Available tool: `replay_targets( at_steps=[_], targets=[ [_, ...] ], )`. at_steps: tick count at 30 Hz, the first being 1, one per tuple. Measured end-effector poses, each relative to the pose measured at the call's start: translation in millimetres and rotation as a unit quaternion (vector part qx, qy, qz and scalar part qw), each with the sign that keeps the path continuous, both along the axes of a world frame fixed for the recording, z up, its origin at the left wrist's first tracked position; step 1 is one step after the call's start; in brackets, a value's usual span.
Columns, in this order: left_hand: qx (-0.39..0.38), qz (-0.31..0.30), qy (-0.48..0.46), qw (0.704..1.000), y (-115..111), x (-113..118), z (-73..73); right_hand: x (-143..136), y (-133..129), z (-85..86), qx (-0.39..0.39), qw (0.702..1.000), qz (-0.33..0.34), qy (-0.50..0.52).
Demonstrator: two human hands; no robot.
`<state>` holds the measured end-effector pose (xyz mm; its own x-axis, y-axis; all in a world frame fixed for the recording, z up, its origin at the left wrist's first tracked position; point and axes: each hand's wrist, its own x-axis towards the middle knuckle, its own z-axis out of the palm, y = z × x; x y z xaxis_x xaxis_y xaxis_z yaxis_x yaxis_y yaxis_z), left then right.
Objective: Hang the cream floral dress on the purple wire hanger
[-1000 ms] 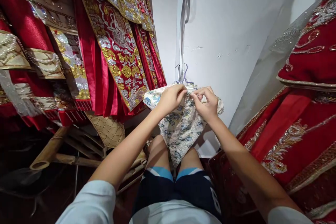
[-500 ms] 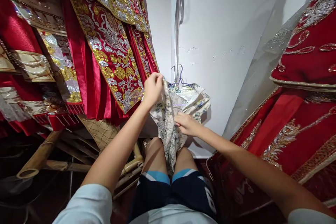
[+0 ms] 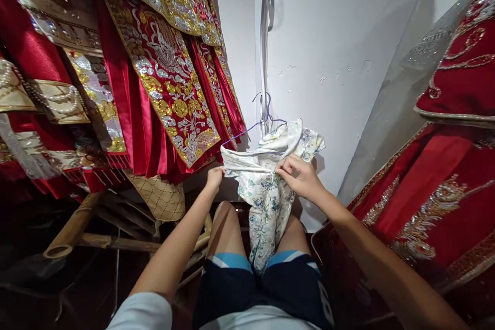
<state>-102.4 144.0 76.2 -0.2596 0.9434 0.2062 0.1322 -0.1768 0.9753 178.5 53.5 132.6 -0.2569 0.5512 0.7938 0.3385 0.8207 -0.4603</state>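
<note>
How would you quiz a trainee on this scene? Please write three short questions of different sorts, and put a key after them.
1. Choose one. The hanger is: (a) green, (b) purple, (c) yellow.
2. True or false? The right grip pinches the floral garment.
3. Fill in the missing word: the ____ grip is the nearer one to the red pleated skirt on the left side of the picture.

Key: 1. b. 2. True. 3. left; the left grip is at the garment's edge on that side.
</note>
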Motion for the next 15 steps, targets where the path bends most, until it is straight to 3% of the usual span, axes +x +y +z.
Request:
replay_targets(
  at_steps=[3,6,10,15],
  targets=[
    [-0.058,-0.025,-0.036,0.997,-13.5,13.8,-21.9,4.2,-9.0,-9.6,-0.030,0.999,0.004,-0.032],
    [-0.056,-0.052,-0.070,0.995,-24.4,23.4,-22.0,7.9,-17.0,-18.1,-0.080,0.993,0.033,-0.082],
    [0.017,-0.109,-0.106,0.988,-40.5,39.5,7.7,4.0,-16.9,-30.1,-0.160,0.975,0.061,-0.143],
    [0.112,-0.222,-0.064,0.966,-77.8,77.0,53.0,-21.5,3.2,-38.1,-0.192,0.979,0.061,0.042]
  ],
)
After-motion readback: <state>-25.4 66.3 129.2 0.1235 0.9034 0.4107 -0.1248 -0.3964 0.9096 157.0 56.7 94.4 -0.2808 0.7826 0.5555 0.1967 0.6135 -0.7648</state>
